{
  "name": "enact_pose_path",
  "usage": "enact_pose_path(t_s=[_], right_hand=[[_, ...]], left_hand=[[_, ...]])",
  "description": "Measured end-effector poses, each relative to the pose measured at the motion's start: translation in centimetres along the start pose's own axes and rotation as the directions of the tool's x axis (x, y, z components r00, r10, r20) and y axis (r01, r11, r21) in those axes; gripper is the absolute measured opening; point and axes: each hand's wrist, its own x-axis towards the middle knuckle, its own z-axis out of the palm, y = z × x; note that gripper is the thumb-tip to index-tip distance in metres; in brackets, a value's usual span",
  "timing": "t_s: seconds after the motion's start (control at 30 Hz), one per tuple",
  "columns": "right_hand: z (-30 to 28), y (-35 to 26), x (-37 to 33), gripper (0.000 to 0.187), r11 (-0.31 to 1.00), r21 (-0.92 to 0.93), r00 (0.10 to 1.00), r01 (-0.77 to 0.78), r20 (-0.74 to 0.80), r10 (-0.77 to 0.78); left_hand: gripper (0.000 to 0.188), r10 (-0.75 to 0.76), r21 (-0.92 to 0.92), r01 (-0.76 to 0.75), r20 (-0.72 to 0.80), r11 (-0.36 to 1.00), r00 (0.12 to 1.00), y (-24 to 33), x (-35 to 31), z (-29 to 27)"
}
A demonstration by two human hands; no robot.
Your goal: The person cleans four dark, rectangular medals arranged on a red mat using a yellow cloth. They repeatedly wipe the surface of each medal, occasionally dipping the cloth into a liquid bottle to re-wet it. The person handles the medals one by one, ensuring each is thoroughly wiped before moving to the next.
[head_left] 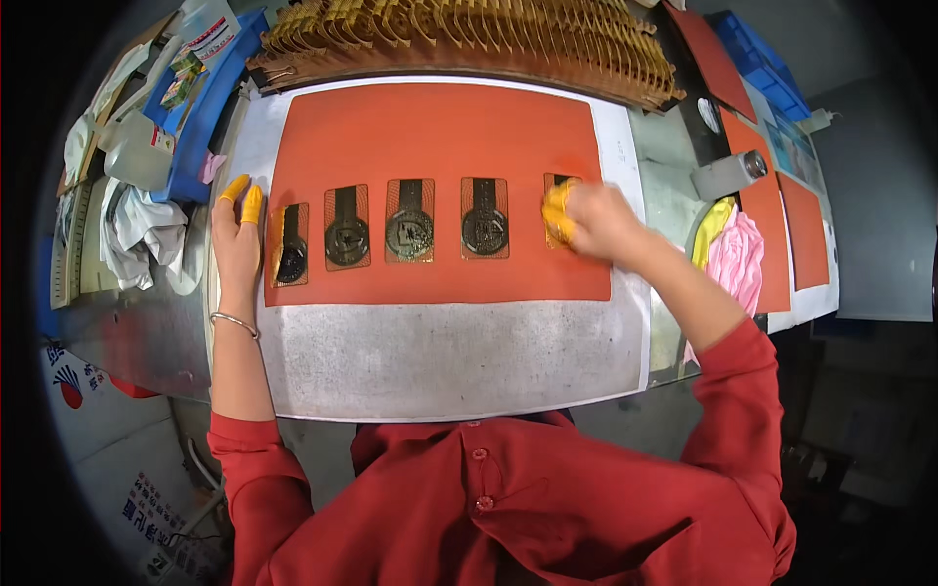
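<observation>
A row of several dark, glossy plates lies on an orange sheet; each has a round medal-like shape below a wide band, framed by a gold mesh pattern. My left hand (235,230), with yellow finger covers on two fingertips, lies flat and open at the sheet's left edge, beside the leftmost plate (291,256). My right hand (592,217) is over the rightmost plate (554,185) and hides most of it. Its yellow-covered fingers are bunched and slightly blurred; what they hold, if anything, is hidden. Between my hands lie a middle plate (409,223) and its neighbours.
The orange sheet (440,127) rests on a grey metal board (449,356). Behind it stands a long rack (469,44) of brass-coloured pieces. At left are a blue tray (200,127) and white cloth (147,230); at right, a bottle (721,176) and pink cloth (735,259).
</observation>
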Motion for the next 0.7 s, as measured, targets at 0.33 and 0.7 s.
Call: enact_pose_path(t_s=[0.33,0.7], right_hand=[[-2.0,-4.2,-5.4,0.005,0.989,0.104,0.994,0.105,0.015,-0.107],[0.1,3.2,-1.3,0.011,0.994,0.014,0.987,-0.110,-0.113,0.110]], left_hand=[[0.034,-0.031,-0.071,0.033,0.035,0.997,0.999,0.3,-0.4,-0.4],[0.032,-0.051,-0.142,0.059,0.053,0.988,0.997,-0.9,0.1,0.3]])
